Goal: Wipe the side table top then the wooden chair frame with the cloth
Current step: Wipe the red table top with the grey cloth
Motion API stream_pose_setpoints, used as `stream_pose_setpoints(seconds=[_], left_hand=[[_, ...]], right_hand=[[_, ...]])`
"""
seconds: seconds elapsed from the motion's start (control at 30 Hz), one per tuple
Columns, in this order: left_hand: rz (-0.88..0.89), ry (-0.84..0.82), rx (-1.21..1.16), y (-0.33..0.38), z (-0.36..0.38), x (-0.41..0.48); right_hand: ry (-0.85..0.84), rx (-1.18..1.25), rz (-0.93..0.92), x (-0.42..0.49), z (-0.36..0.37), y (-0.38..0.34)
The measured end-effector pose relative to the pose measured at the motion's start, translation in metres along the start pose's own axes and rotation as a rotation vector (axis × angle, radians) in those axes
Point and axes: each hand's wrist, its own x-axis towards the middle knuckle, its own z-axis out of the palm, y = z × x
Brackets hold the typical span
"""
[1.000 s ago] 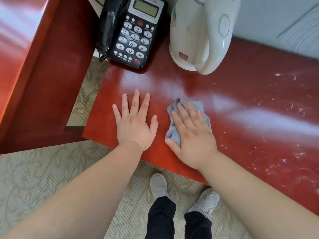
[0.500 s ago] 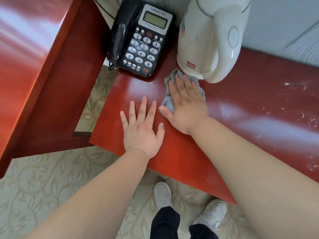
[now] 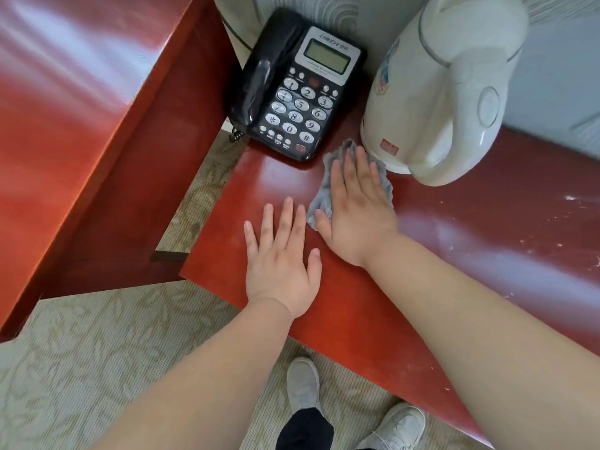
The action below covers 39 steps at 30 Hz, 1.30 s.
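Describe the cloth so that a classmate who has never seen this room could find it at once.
Start at the red side table, where a black telephone and a white kettle stand at the back. Just in front of the kettle's base, the right hand presses flat on the cloth. It is the only soft, crumpled grey thing there.

Likely a hotel room — red lacquered side table [image 3: 470, 241] carrying desk telephone [image 3: 297, 89] and electric kettle [image 3: 435, 92], patterned carpet [image 3: 97, 358] underfoot.
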Motion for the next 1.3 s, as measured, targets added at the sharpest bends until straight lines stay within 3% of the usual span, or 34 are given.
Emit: stream_pose_setpoints(seconds=[0.27, 0.43, 0.57, 0.87, 1.13, 1.3], left_hand=[[-0.013, -0.017, -0.001, 0.002, -0.002, -0.001], [-0.008, -0.030, 0.004, 0.002, -0.003, -0.001], [-0.007, -0.034, 0.015, 0.002, -0.004, -0.001], [-0.021, -0.028, 0.019, 0.002, -0.003, -0.001], [-0.023, -0.022, 0.037, 0.003, -0.005, -0.001], [-0.010, 0.000, 0.045, 0.002, -0.004, 0.000]], right_hand=[[0.000, 0.009, 0.085, 0.044, -0.007, -0.006], [0.072, 0.082, 0.000, -0.028, 0.006, 0.002], [0.031, 0.062, -0.021, -0.106, 0.014, 0.018], [0.105, 0.050, 0.024, -0.024, 0.010, 0.023], [0.063, 0.076, 0.073, -0.165, 0.026, 0.026], [0.081, 0.057, 0.037, -0.140, 0.026, 0.053]])
